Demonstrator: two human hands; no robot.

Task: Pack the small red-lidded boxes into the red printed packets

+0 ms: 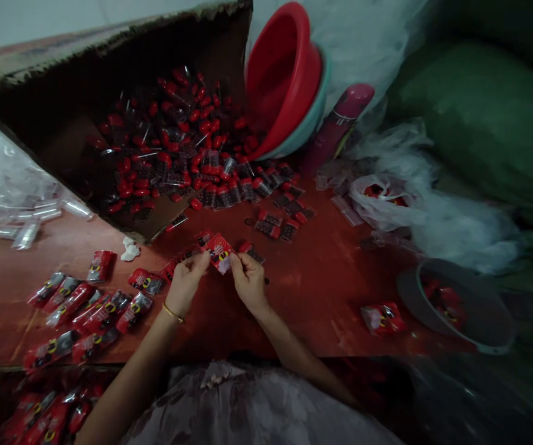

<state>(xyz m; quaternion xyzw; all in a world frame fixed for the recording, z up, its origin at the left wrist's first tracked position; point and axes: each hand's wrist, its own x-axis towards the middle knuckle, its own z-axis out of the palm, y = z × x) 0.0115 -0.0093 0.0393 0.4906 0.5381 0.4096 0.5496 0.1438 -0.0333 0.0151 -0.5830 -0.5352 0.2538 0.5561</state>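
A small red printed wrapper with yellow and dark patches is stretched between my two hands above the table. My left hand pinches its left edge between thumb and fingers, and a gold bangle circles that wrist. On the wrapper's lower right edge, my right hand has its own pinch. Whether anything sits inside the wrapper, I cannot tell. Beyond my hands, a heap of small clear containers with red caps spills from a tipped cardboard box. Finished-looking red printed packs lie grouped to my left.
A red basin leans against the box's right side, with a pink spray can beside it. At right stand a translucent bowl and a plastic bag. Clear empty tubes lie far left. More packs fill a box below the edge.
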